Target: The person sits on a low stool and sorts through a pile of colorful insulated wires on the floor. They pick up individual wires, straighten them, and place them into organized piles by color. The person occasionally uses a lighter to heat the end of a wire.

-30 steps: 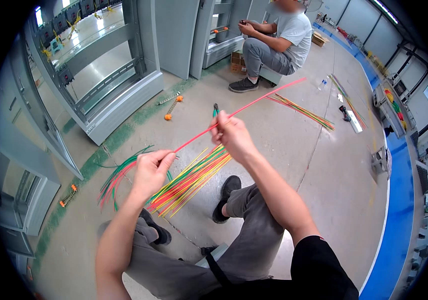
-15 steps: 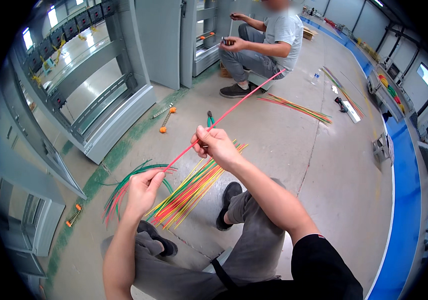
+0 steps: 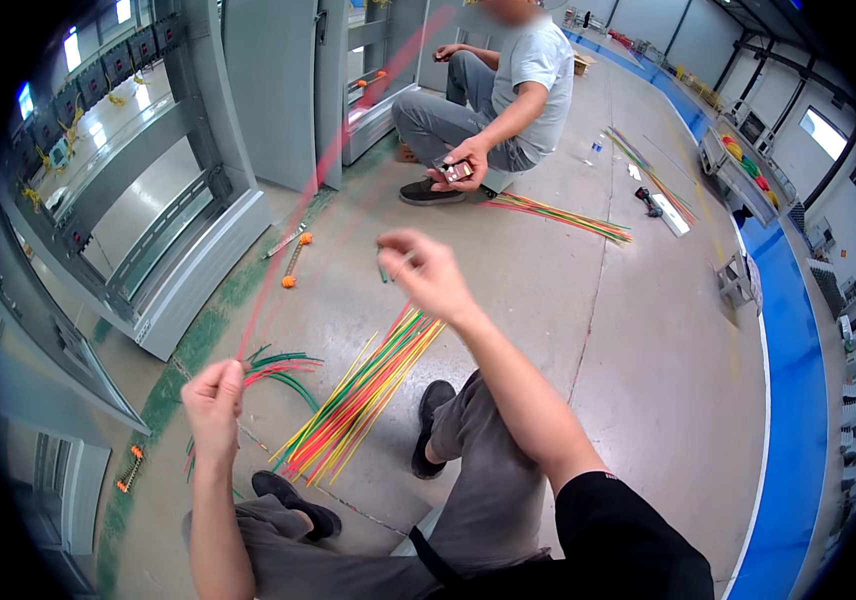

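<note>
My left hand [image 3: 214,400] pinches the lower end of a long thin red strand [image 3: 331,150], which may be wire or tubing. The strand rises past the cabinets and is smeared by motion. My right hand [image 3: 430,275] hangs apart from it, fingers bent and blurred; whether they hold anything cannot be made out. Below my hands lies a bundle of straight red, yellow and green strands [image 3: 363,400] on the floor. Beside it are curved green and red strands [image 3: 283,370], partly hidden by my left hand. A green-handled tool [image 3: 384,270] is mostly covered by my right hand.
Open grey cabinets [image 3: 203,260] line the left. A co-worker [image 3: 533,90] sits ahead, holding a small object. Orange-ended springs [image 3: 297,262] lie near the cabinets. More coloured strands [image 3: 568,217], a drill [image 3: 648,202] and a white box [image 3: 670,215] are farther right.
My right hand has come off the red strand. My left hand has moved left and down, and the strand now swings up more steeply. The co-worker has lowered one hand.
</note>
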A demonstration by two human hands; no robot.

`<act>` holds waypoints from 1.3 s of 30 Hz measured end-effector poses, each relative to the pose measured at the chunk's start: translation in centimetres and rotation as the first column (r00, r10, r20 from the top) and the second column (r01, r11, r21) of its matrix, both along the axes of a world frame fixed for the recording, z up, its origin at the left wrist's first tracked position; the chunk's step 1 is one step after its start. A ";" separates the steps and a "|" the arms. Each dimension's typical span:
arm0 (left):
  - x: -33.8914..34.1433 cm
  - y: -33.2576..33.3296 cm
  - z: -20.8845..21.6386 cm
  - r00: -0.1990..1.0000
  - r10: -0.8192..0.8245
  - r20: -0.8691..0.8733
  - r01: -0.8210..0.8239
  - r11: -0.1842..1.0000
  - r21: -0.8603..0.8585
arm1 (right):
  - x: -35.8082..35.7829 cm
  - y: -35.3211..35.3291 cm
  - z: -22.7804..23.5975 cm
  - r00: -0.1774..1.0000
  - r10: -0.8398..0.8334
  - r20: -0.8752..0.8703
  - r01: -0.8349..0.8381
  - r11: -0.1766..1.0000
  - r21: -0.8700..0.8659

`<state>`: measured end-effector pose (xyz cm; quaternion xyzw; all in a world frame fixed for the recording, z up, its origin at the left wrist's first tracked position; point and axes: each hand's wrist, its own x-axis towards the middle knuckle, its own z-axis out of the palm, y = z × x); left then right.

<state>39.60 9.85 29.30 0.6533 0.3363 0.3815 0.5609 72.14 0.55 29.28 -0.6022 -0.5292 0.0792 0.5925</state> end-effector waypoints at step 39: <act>-1.0 -6.9 -7.3 0.957 0.280 0.075 -0.278 0.960 -0.033 | -33.2 -12.5 12.2 0.151 0.977 0.152 -0.855 0.052 0.516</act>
